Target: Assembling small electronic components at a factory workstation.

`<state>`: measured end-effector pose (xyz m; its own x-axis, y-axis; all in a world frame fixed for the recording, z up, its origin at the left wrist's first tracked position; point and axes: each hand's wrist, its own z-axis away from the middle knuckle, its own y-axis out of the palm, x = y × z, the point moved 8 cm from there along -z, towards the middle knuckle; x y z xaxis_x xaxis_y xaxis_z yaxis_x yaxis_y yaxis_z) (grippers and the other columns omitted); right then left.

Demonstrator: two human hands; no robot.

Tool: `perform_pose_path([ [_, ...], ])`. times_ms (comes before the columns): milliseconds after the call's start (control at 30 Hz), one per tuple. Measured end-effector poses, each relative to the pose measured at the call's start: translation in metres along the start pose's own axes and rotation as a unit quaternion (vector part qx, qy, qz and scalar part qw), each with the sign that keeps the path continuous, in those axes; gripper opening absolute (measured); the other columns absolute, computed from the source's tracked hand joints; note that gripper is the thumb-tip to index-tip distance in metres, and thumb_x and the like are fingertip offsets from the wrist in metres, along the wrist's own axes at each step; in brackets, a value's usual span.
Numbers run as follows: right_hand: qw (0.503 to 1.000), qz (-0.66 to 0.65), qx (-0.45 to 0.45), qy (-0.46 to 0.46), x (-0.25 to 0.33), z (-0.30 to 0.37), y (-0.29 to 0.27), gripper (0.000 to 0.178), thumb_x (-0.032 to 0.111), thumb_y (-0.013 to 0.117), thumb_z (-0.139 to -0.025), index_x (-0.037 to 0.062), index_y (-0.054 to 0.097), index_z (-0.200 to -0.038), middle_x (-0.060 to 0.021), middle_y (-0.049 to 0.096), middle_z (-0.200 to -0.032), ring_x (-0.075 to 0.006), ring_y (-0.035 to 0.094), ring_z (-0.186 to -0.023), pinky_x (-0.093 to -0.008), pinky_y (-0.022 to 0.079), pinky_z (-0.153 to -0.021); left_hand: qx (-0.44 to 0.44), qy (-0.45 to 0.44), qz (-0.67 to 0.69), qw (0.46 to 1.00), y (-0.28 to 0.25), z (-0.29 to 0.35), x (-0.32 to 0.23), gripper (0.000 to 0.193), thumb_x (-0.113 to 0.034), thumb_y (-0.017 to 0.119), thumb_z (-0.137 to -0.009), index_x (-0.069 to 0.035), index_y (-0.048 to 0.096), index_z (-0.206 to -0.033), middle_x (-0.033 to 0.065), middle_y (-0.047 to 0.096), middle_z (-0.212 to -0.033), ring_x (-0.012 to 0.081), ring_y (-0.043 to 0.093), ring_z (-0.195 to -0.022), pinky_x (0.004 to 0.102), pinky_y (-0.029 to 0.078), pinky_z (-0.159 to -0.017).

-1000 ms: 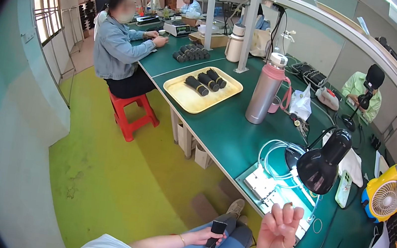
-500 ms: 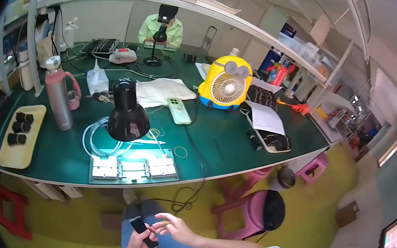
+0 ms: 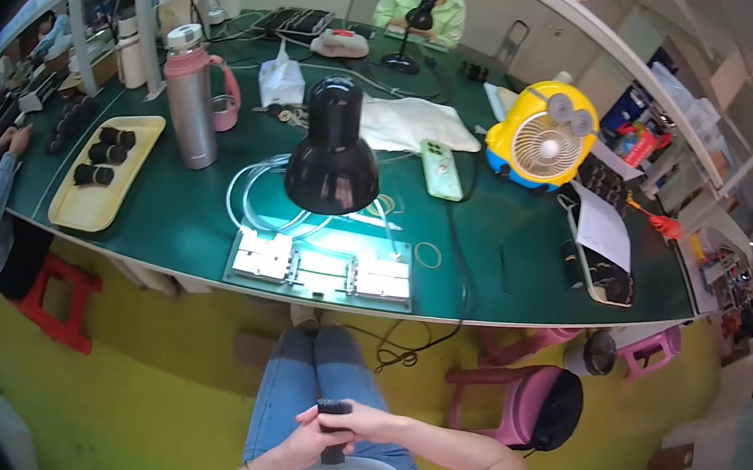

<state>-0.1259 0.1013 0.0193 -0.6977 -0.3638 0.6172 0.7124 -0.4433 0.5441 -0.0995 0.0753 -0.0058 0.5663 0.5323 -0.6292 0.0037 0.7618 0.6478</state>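
At left on the desk (image 3: pixel 179 214) lies a yellow tray (image 3: pixel 124 178) holding three dark bundles (image 3: pixel 110 152); near it stands a pink-and-silver flask (image 3: pixel 194 106), then a black lamp (image 3: pixel 334 158); the fingers of the left hand (image 3: pixel 304 439) grasp a black bundle (image 3: pixel 335 408) over the lap (image 3: pixel 289 395); the right hand's (image 3: pixel 366 420) fingers clasp it too; farther right sits a yellow fan (image 3: pixel 545 143).

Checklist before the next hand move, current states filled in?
1. Left hand and right hand on the black bundle: ok.
2. Bundle over the green table: not ok, it is above the lap.
3. Desk lamp lighting the metal fixture: ok.
4. Phone off the fixture: ok, lies beyond it.
5. Three bundles in the yellow tray: ok.
6. Held bundle's middle intact: cannot tell, hands cover it.
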Motion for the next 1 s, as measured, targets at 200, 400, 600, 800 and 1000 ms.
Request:
perform_pose_path([
  [200, 0.997, -0.063, -0.035, -0.015, -0.004, -0.009, -0.013, 0.038, 0.036, 0.046, -0.088, 0.0113, 0.050, -0.116, -0.0005, 0.055, -0.092, -0.0066, 0.049, -0.060, -0.0205, 0.038, -0.042, -0.010, -0.041, 0.071, 0.997, 0.004, 0.001, -0.013, 0.023, 0.000, 0.058, -0.076, -0.001, 0.046, -0.097, 0.0083, 0.057, -0.078, 0.0155, 0.057, -0.065, 0.0262, 0.049, -0.058],
  [400, 0.997, -0.072, -0.021, 0.009, 0.003, 0.000, -0.011, 0.038, 0.033, 0.044, -0.089, 0.0079, 0.048, -0.118, -0.0045, 0.051, -0.110, -0.0071, 0.052, -0.071, -0.0197, 0.041, -0.047, -0.051, -0.030, 0.066, 0.996, 0.008, 0.004, -0.026, 0.020, -0.003, 0.058, -0.078, -0.002, 0.048, -0.094, 0.0089, 0.057, -0.079, 0.0156, 0.058, -0.066, 0.0273, 0.049, -0.059],
  [600, 0.982, 0.015, -0.079, -0.172, 0.045, -0.010, -0.041, 0.042, 0.032, 0.048, -0.088, 0.0038, 0.046, -0.118, -0.0105, 0.046, -0.118, -0.0164, 0.054, -0.095, -0.0294, 0.046, -0.077, -0.016, -0.097, 0.082, 0.992, 0.000, 0.007, -0.008, 0.014, -0.001, 0.056, -0.079, 0.001, 0.052, -0.092, 0.0091, 0.057, -0.079, 0.0153, 0.058, -0.069, 0.0262, 0.048, -0.064],
  [800, 0.868, 0.462, -0.010, -0.182, 0.062, -0.017, 0.004, 0.045, 0.032, 0.049, -0.085, -0.0010, 0.046, -0.115, -0.0177, 0.054, -0.108, -0.0266, 0.053, -0.100, -0.0325, 0.041, -0.086, 0.006, -0.087, 0.083, 0.993, 0.009, 0.018, 0.003, 0.015, -0.004, 0.057, -0.080, 0.002, 0.054, -0.093, 0.0080, 0.058, -0.080, 0.0146, 0.057, -0.071, 0.0256, 0.047, -0.066],
  [1000, 0.922, 0.360, -0.012, -0.143, 0.046, -0.008, -0.003, 0.040, 0.026, 0.041, -0.088, -0.0013, 0.045, -0.117, -0.0152, 0.051, -0.113, -0.0245, 0.053, -0.099, -0.0333, 0.041, -0.084, 0.058, -0.022, 0.067, 0.996, 0.013, 0.015, 0.009, 0.016, -0.007, 0.059, -0.080, 0.000, 0.053, -0.093, 0.0057, 0.057, -0.079, 0.0121, 0.056, -0.068, 0.0235, 0.045, -0.064],
])
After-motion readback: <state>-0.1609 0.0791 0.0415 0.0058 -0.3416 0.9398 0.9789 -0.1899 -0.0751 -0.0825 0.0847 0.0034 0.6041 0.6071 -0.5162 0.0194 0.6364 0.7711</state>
